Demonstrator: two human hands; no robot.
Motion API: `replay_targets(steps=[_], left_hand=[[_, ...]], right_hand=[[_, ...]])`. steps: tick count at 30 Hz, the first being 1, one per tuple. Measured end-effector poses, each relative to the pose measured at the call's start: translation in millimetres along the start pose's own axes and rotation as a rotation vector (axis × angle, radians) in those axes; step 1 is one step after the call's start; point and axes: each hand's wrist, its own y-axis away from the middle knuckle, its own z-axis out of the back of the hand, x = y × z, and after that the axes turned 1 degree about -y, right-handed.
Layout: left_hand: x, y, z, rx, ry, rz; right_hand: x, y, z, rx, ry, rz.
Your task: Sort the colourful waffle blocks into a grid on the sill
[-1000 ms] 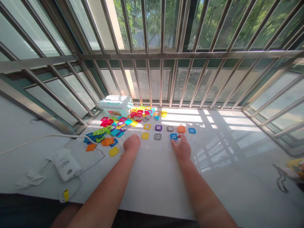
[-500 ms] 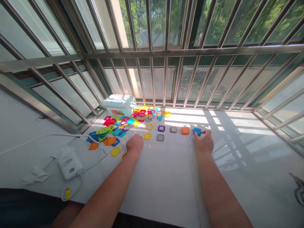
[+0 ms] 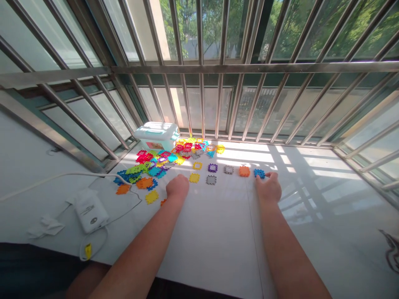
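Observation:
My right hand (image 3: 268, 187) is at the right end of a row of toothed square tiles, its thumb and fingers closed on the edges of a blue interlocking tile (image 3: 259, 173). Just left of it lies an orange tile (image 3: 244, 171), then a grey tile (image 3: 228, 169), a purple tile (image 3: 212, 167) and a yellow frame tile (image 3: 197, 165). Nearer me sit a solid yellow tile (image 3: 194, 178) and another grey tile (image 3: 211, 180). My left hand (image 3: 177, 186) rests curled beside the solid yellow tile; its fingertips are hidden. Part of an orange tile shows by that wrist.
A heap of mixed tiles (image 3: 156, 166) spreads at the left, before a lidded plastic box (image 3: 157, 136). A white device (image 3: 91, 211) with cables lies at the left. Metal bars (image 3: 218, 68) line the window behind the white surface (image 3: 218, 232).

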Motion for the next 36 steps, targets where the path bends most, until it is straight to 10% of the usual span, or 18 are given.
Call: replay_targets(steps=[15, 23, 26, 31, 36], left_hand=[[-2.7, 2.1, 12.8, 0.072, -0.005, -0.084], [58.4, 139.0, -5.7, -0.364, 0.182, -0.631], [100.7, 172.4, -27.6, -0.478, 0.241, -0.562], [139.1, 154.8, -43.7, -0.476, 0.276, -0.463], [105.3, 136.2, -43.7, -0.296, 0.260, -0.691]], right_hand=[[3.4, 2.3, 9.3, -0.016, -0.063, 0.027], [1.5, 21.3, 13.3, -0.073, -0.094, 0.161], [9.9, 40.7, 17.5, 0.043, -0.004, 0.201], [24.1, 75.8, 22.0, 0.199, 0.122, 0.312], [31.4, 111.8, 24.0, 0.281, 0.067, 0.552]])
